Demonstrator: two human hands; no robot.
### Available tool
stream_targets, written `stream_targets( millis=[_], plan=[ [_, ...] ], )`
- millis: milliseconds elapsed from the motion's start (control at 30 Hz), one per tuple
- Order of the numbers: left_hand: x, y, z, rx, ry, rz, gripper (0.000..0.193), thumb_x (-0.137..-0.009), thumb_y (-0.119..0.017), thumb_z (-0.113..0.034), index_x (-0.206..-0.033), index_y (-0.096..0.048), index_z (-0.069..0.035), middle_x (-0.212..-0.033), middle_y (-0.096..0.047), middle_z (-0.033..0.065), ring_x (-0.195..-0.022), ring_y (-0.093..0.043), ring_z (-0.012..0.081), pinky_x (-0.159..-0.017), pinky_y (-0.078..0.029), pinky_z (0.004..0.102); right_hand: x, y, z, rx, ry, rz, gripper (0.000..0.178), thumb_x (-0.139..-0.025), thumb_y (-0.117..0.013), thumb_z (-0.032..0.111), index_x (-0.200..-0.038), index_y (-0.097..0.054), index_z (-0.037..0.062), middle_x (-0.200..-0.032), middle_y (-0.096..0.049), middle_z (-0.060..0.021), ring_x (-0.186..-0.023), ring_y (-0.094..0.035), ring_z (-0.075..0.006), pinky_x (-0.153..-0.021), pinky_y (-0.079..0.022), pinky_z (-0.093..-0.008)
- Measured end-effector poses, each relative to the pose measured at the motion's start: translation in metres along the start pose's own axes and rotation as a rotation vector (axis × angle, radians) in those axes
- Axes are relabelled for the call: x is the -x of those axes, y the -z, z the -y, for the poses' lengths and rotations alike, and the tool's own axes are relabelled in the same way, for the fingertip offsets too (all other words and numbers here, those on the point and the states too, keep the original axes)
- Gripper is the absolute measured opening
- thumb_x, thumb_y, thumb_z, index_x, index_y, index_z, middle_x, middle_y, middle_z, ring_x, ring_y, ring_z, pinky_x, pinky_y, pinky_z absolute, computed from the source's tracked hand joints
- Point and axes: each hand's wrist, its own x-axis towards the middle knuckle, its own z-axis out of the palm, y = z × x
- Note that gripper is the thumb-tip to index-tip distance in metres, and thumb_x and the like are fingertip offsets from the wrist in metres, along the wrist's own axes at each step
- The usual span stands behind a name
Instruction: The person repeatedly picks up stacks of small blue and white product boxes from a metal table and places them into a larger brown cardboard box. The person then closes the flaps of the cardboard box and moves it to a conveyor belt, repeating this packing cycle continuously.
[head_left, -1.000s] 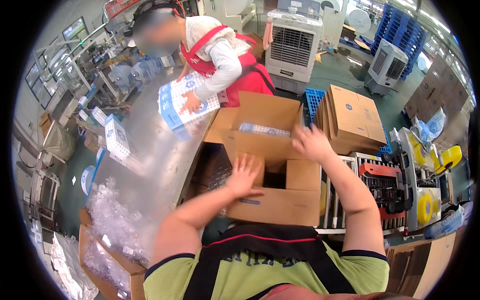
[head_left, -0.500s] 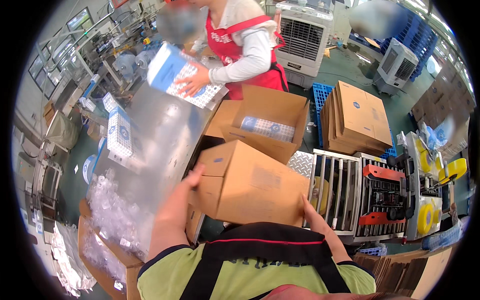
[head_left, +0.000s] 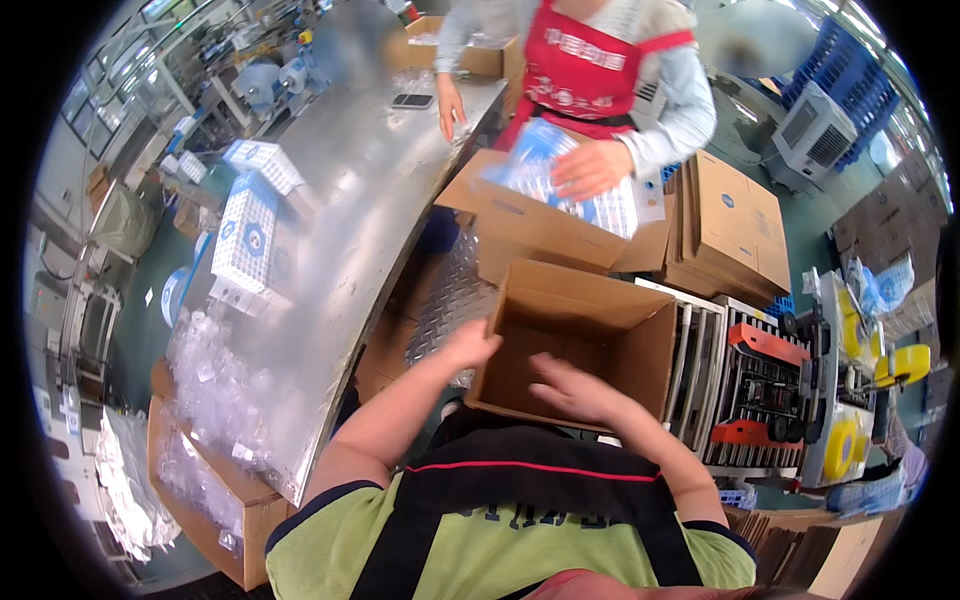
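An empty cardboard box (head_left: 640, 345) stands in front of me with its open top facing up. My left hand (head_left: 472, 345) grips the box's left edge, its fingers wrapped over the rim. Over the near part of the opening, my right hand (head_left: 578, 392) has its fingers stretched out and holds nothing. Just beyond stands a second carton (head_left: 545, 228). A person in a red apron presses blue-and-white printed packages (head_left: 545, 150) into it with one hand (head_left: 592, 170); that person's other hand (head_left: 452, 108) hangs by the table edge.
At left runs a metal table (head_left: 340, 220) with blue-and-white boxes (head_left: 245, 230) and a heap of clear plastic pieces (head_left: 215, 390). To the right are a roller conveyor (head_left: 700, 375), a red-railed machine (head_left: 765, 345) and flattened cartons (head_left: 740, 215). A phone (head_left: 412, 101) lies on the table.
The box in my hands has turned from closed side up to open top up. My right hand has moved from its right side to over the opening. The co-worker's package has gone into the far carton.
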Motion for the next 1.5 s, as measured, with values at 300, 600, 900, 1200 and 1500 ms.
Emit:
stream_targets(
  millis=[300, 600, 900, 1200, 1500],
  plan=[
    [-0.038, -0.036, 0.155, -0.317, 0.5, -0.177, 0.06, -0.099, -0.04, -0.05, -0.154, -0.024, -0.031, -0.142, -0.048, 0.0237, -0.126, -0.05, 0.0415, -0.104, -0.039, 0.0519, 0.084, -0.074, -0.171, -0.484, -0.628, -0.301, 0.086, -0.097, -0.055, 0.045, -0.152, -0.007, -0.0021, -0.142, -0.045, -0.027, -0.132, -0.047, -0.0341, -0.107, -0.038, -0.0428],
    [-0.03, 0.051, 0.216, 0.242, 0.258, -0.01, 0.065, -0.095, -0.044, -0.06, -0.133, -0.058, -0.009, -0.129, -0.061, 0.0186, -0.125, -0.054, 0.0337, -0.107, -0.041, 0.0423, -0.052, -0.099, -0.166, -0.059, -0.67, -0.383, 0.098, -0.097, -0.05, 0.05, -0.148, 0.007, -0.0118, -0.138, -0.046, -0.0354, -0.132, -0.046, -0.042, -0.105, -0.039, -0.0415],
    [0.049, 0.381, 0.349, -0.728, 0.609, -0.926, 0.105, -0.067, -0.078, -0.058, -0.153, -0.029, -0.021, -0.145, -0.04, 0.0272, -0.132, -0.042, 0.0456, -0.11, -0.034, 0.0504, -0.175, -0.007, -0.016, 0.565, -0.829, 0.456, 0.079, -0.089, -0.044, 0.068, -0.125, -0.063, -0.0002, -0.127, -0.06, -0.0236, -0.121, -0.057, -0.0332, -0.103, -0.044, -0.0414],
    [0.03, 0.347, 0.286, -0.156, 0.5, -0.309, 0.104, -0.085, -0.057, -0.066, -0.157, -0.005, -0.013, -0.13, -0.043, 0.034, -0.106, -0.059, 0.0492, -0.089, -0.05, 0.0508, -0.446, -0.041, 0.142, 0.002, -0.054, -0.001, 0.081, -0.093, -0.06, 0.044, -0.151, -0.024, -0.0002, -0.136, -0.053, -0.0256, -0.127, -0.051, -0.0375, -0.103, -0.042, -0.041],
    [-0.01, 0.473, 0.389, -0.198, 0.291, -0.93, 0.076, -0.086, -0.065, -0.048, -0.148, -0.038, -0.013, -0.146, -0.038, 0.0303, -0.137, -0.035, 0.0459, -0.112, -0.031, 0.0526, -0.667, -0.048, 0.188, 0.426, 0.366, -0.336, 0.056, -0.097, -0.054, 0.022, -0.145, -0.037, 0.0003, -0.143, -0.046, -0.0215, -0.132, -0.042, -0.0421, -0.107, -0.037, -0.0472]
  ],
)
